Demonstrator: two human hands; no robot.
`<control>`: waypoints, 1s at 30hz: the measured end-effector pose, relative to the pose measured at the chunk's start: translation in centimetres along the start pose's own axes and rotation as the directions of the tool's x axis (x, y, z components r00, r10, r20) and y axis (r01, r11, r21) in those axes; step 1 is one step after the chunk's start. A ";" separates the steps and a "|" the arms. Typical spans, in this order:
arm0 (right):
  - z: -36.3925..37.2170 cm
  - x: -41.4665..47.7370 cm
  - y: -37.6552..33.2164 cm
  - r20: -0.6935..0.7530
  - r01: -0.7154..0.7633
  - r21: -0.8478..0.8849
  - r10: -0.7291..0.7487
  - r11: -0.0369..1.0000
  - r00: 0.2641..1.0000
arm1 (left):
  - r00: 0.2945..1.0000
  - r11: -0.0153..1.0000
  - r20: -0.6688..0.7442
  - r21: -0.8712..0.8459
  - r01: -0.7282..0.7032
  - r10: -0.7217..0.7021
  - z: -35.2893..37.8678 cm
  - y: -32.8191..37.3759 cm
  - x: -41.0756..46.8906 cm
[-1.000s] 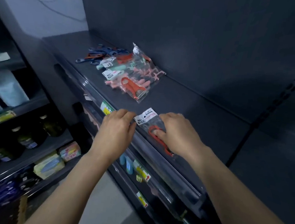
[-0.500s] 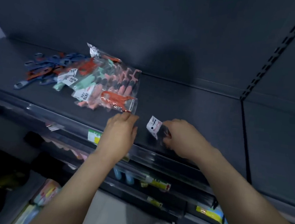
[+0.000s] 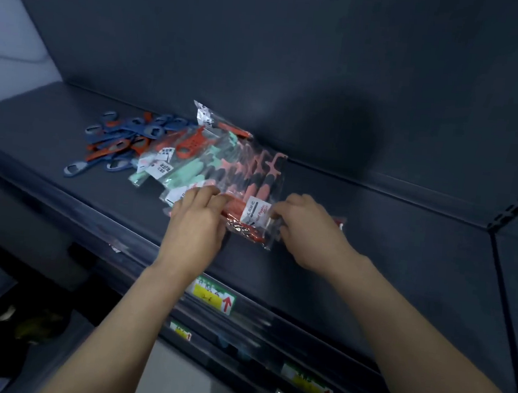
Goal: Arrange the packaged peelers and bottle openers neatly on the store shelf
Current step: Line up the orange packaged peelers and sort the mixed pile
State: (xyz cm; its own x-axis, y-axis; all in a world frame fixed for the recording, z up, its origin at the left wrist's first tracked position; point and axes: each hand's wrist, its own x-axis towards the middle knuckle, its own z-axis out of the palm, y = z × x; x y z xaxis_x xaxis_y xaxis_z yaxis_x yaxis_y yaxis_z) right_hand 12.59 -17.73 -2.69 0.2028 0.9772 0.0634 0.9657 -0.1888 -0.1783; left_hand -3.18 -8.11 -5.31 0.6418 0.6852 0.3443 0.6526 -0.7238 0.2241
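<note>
The red peeler packet [image 3: 254, 219] lies between both hands, a little back from the front edge of the shelf [image 3: 388, 239], its long axis running roughly along that edge. The left hand [image 3: 197, 225] has bent fingers over the packet's left end. The right hand [image 3: 308, 232] pinches its right side just beside the white label. Neither hand is nearer, and each grips its own end.

Straight behind, touching or overlapping the packet's far side, is the pile of peeler packets [image 3: 223, 165], fanned out and askew. I'd judge that pile is the only thing crowding a tidy placement. Further left, toward the back left corner, the bottle openers [image 3: 121, 143] lie in a loose heap. A price tag [image 3: 213, 295] sits on the shelf's front edge below the left wrist.
</note>
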 end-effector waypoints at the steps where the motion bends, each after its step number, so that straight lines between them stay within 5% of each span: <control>1: 0.1 0.5 -0.3 0.010 0.007 -0.003 -0.007 1.000 1.000 | 1.000 1.000 0.026 -0.002 -0.014 0.014 0.0 -0.4 0.4; 5: -0.1 2.1 -1.4 0.050 -0.020 0.022 0.019 1.000 0.999 | 0.992 0.994 0.092 -0.081 -0.076 0.083 0.3 -1.7 2.2; 13: -0.2 7.3 -5.1 0.008 -0.169 0.072 0.169 0.983 0.986 | 0.995 0.988 -0.080 -0.138 -0.076 0.065 -0.8 -8.4 7.4; 24: 1.3 13.6 -6.6 -0.109 -0.313 0.117 0.326 0.942 0.939 | 0.969 0.985 0.197 -0.058 0.163 -0.149 -0.4 -14.9 14.3; 30: 1.2 17.1 -4.9 -0.101 -0.334 0.108 0.345 0.936 0.933 | 0.963 0.987 0.243 -0.084 0.138 -0.114 0.9 -14.3 14.9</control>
State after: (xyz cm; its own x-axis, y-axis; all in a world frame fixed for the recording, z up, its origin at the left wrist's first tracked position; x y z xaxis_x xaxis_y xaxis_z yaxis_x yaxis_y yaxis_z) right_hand 11.10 0.02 -1.93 0.5385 0.8370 0.0974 0.8190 -0.4927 -0.2942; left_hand -2.65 12.53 -4.23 0.6414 0.7626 0.0845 0.6991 -0.6262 0.3452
